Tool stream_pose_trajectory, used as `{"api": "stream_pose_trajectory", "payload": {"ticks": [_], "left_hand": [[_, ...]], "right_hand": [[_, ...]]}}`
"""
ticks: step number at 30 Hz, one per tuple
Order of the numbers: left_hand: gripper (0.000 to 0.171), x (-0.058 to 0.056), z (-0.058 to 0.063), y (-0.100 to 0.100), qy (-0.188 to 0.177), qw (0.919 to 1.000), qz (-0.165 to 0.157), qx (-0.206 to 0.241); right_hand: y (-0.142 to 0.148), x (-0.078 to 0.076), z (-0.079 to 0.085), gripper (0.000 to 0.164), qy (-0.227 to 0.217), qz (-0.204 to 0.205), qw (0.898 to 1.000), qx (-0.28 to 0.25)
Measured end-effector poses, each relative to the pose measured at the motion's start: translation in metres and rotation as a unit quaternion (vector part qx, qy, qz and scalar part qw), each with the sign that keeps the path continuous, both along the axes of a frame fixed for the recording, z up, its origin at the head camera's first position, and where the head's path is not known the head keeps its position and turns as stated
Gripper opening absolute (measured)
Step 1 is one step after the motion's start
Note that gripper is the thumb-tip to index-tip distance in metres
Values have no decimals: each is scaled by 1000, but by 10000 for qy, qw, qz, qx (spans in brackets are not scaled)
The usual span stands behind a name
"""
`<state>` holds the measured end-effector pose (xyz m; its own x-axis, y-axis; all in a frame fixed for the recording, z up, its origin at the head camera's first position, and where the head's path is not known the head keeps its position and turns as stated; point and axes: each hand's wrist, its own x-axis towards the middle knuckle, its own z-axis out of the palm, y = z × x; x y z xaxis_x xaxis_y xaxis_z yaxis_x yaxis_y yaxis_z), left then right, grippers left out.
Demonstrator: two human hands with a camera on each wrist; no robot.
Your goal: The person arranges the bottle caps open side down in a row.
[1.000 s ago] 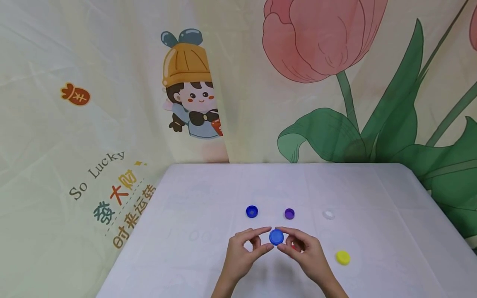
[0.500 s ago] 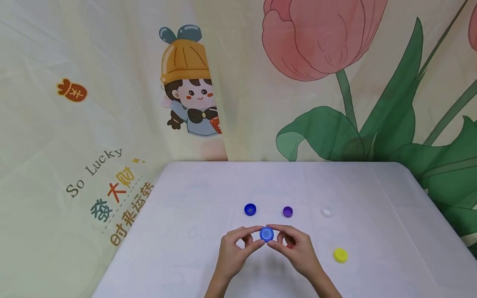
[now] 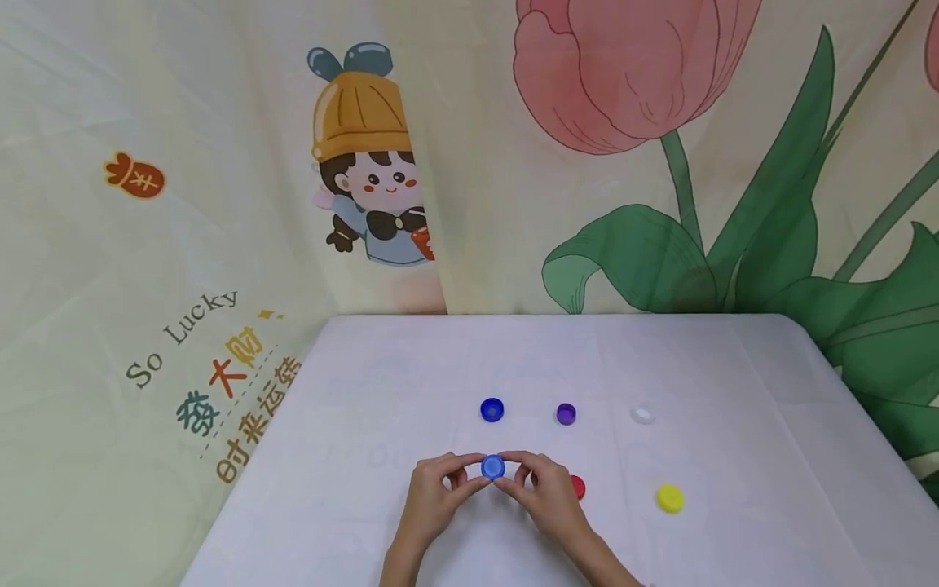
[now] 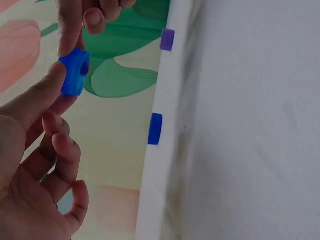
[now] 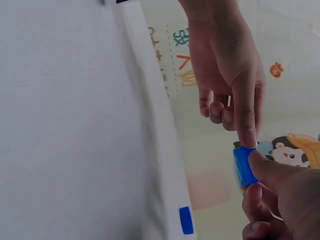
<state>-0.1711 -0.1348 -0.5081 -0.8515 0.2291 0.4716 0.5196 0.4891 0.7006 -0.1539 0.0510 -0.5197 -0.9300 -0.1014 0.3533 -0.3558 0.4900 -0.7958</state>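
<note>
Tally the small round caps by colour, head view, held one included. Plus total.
Blue: 2 (held blue cap, darker blue cap)
Purple: 1 (purple cap)
Red: 1 (red cap, partly behind a hand)
Yellow: 1 (yellow cap)
White or clear: 1 (pale cap)
Total: 6

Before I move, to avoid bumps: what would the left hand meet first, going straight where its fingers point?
Beyond the blue cap the left hand pinches, probably the right hand opposite, though depth is unclear.
</note>
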Motion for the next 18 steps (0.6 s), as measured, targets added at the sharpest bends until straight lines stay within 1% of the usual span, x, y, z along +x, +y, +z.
{"api": "stream_pose_trajectory", "payload": {"ticks": [3,5,7,11,14,18], "left_hand": [[23,-5,-8,-8,-177,9993,-235,-250],[23,-7,-13,-11,-376,9979,-302,-424],[23,-9,-18,-13,-532,9964,-325,-581],[24,-11,-25,-15,-700,9935,-287,-852],[25,-12,-29,-16,-704,9919,-222,-1034],[25,-11,-29,-16,-651,9901,-225,-1224]], "right_hand": [[-6,-2,-13,32,28,-5,9979,651],[-9,-3,-20,32,77,-28,9943,1061],[-10,-3,-25,33,34,-53,9916,1295],[-12,-4,-30,32,38,-122,9889,1479],[-14,-4,-33,32,35,-162,9877,1556],[-16,-4,-35,32,-40,-199,9852,1700]]}}
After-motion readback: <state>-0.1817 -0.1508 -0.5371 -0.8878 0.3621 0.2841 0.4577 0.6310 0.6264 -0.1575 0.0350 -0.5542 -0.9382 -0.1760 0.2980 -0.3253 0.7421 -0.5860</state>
